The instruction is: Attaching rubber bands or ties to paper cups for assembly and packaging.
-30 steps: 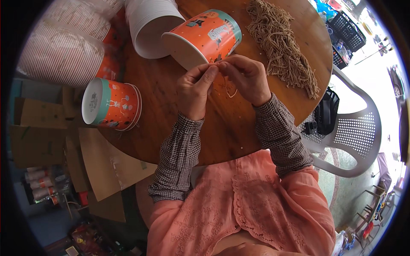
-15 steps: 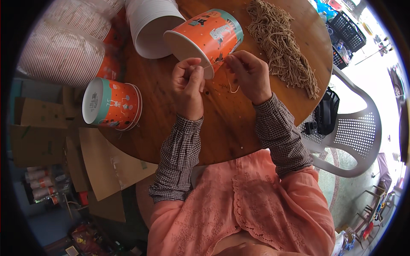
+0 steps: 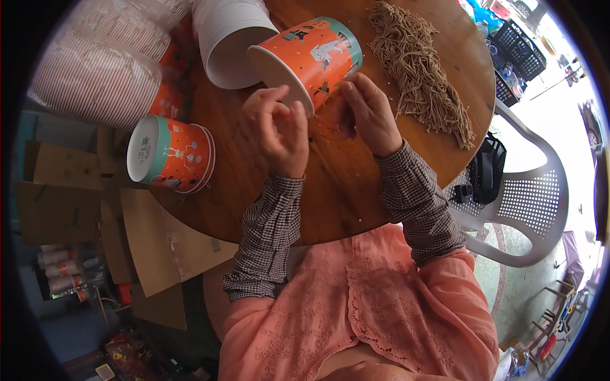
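Head view shows my left hand (image 3: 276, 130) with thumb and forefinger spread; at my right hand (image 3: 370, 114) I can't tell whether the fingertips pinch a strand. The orange bucket (image 3: 316, 54) lies sideways just beyond, left of the cord bundle (image 3: 422, 76). I'd favour small, steady finger movements, without nudging it.

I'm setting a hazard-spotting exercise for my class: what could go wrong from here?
The orange bucket on its side close to the right hand might roll if nudged. The bucket at the left, near the edge of the table, could be knocked off. Loose strands in the heap of cord could snag or tangle.
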### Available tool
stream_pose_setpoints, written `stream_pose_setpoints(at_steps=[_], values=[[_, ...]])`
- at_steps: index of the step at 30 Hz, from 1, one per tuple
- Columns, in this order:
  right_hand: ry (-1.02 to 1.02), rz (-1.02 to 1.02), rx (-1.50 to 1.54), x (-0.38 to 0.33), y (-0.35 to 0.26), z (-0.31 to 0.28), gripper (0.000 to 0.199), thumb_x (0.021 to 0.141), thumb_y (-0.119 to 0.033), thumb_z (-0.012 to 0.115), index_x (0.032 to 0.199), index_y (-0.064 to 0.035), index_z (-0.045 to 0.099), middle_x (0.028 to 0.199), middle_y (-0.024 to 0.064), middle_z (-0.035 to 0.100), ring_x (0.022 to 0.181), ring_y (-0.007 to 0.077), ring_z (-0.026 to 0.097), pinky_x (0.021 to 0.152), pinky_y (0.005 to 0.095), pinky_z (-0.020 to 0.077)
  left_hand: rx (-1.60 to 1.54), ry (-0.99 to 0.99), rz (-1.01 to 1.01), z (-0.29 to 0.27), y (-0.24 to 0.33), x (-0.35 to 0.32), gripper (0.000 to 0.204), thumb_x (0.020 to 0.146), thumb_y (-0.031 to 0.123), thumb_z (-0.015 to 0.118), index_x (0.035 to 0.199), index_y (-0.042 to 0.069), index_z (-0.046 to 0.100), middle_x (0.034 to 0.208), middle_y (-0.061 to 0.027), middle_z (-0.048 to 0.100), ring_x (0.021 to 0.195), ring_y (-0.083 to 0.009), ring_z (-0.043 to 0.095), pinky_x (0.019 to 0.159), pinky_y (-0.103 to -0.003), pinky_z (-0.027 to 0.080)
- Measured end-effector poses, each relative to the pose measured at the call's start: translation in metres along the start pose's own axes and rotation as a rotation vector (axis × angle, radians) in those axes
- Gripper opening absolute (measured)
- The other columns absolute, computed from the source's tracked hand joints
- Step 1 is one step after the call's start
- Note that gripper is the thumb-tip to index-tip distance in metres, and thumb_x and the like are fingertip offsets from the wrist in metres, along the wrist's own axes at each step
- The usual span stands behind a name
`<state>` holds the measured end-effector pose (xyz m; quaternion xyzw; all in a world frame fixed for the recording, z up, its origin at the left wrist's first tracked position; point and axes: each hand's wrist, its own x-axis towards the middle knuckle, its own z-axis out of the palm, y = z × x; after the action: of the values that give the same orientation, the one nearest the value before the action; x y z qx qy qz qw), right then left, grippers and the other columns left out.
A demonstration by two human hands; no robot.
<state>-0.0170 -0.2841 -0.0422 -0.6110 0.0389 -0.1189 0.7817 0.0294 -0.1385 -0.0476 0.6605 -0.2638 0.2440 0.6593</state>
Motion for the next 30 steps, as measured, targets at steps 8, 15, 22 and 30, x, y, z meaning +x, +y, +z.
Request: stream_pose_setpoints(at_steps=[8,15,22,30], values=[[0.028,-0.404,-0.43,-0.01,0.005,0.009,0.01,0.097,-0.009,0.051,0.1,-0.0015,0.057,0.068,0.0109,0.063,0.056,0.0156,0.063,0.052,0.0295,0.0492,0.362,-0.23,0.342,0.002,-0.004,0.004,0.029,0.078,-0.002,0.065,0.106,0.005,0.068,0.101,-0.0053,0.057,0.091,-0.0216,0.054,0.075,-0.032,0.047],[0.102,-0.466,-0.481,-0.013,0.005,0.012,0.008,0.093,-0.007,0.056,0.099,-0.0015,0.058,0.072,0.0125,0.064,0.061,0.0218,0.067,0.056,0.0301,0.0515,-0.081,-0.279,-0.334,-0.007,0.009,-0.014,0.018,0.096,0.013,0.056,0.097,-0.002,0.066,0.085,-0.004,0.06,0.075,-0.0116,0.056,0.071,-0.025,0.046],[0.111,-0.656,-0.624,-0.025,0.014,0.018,0.014,0.09,-0.002,0.058,0.102,-0.0024,0.063,0.077,0.0131,0.066,0.064,0.0206,0.068,0.058,0.0292,0.0525,-0.707,-0.204,-0.85,-0.001,0.009,-0.035,0.018,0.097,0.014,0.056,0.103,0.001,0.066,0.084,-0.0008,0.062,0.076,-0.0094,0.059,0.071,-0.024,0.048],[0.083,-0.6,-0.58,-0.062,0.01,0.033,0.035,0.089,-0.005,0.059,0.123,-0.0065,0.051,0.079,0.0141,0.065,0.069,0.0322,0.067,0.058,0.0373,0.0525,-1.083,-0.108,-1.284,-0.009,0.02,-0.033,0.014,0.096,0.016,0.057,0.104,0.005,0.061,0.094,-0.0023,0.063,0.082,-0.0116,0.06,0.076,-0.028,0.053]])
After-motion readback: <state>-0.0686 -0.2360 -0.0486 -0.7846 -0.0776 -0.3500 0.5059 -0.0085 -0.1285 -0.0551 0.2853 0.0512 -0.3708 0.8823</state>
